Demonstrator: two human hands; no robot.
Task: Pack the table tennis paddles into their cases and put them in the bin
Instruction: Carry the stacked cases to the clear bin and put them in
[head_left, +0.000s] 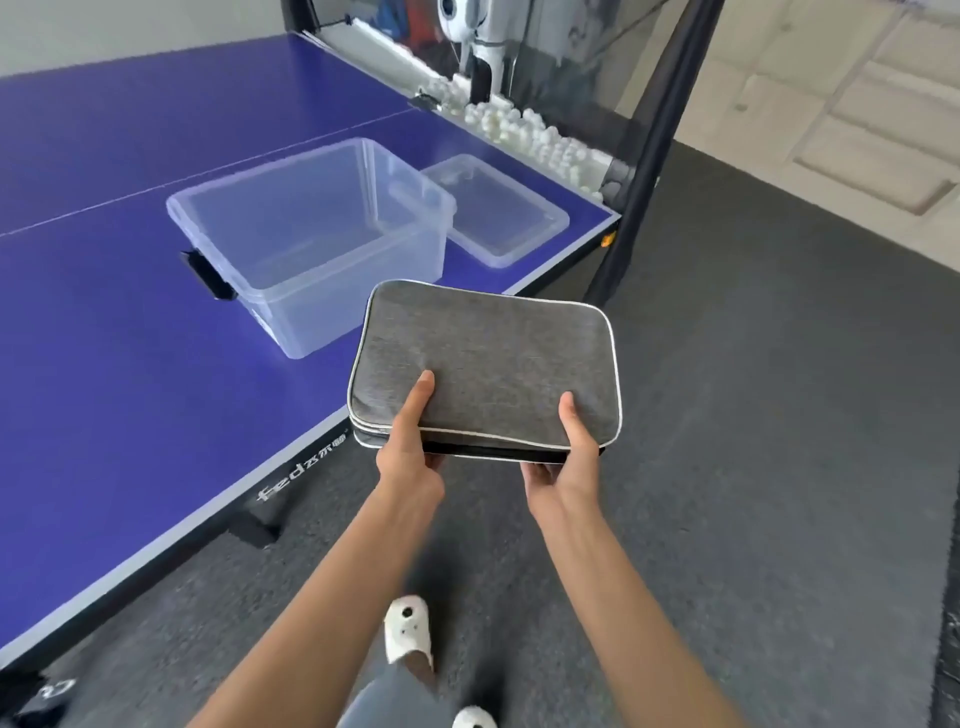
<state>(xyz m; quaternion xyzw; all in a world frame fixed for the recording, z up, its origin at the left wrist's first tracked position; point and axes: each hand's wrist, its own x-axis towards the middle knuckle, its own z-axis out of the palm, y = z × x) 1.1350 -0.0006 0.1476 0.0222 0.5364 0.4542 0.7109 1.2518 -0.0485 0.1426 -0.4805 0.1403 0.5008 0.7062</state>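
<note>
A grey rectangular paddle case (488, 364) with white piping is held flat in the air, just off the near corner of the blue table. My left hand (410, 447) grips its near left edge, thumb on top and fingers underneath. My right hand (563, 457) grips its near right edge the same way. The case looks closed; what is inside is hidden. A clear plastic bin (311, 291) with a black latch stands open on the table, just beyond and left of the case, with nothing visible in it.
The bin's clear lid (498, 213) lies flat on the blue table (104, 338) to the right of the bin. A trough of white balls (530, 130) and a ball machine line the table's far edge. A black net frame post (649, 156) stands at the corner. Dark floor mat spreads to the right.
</note>
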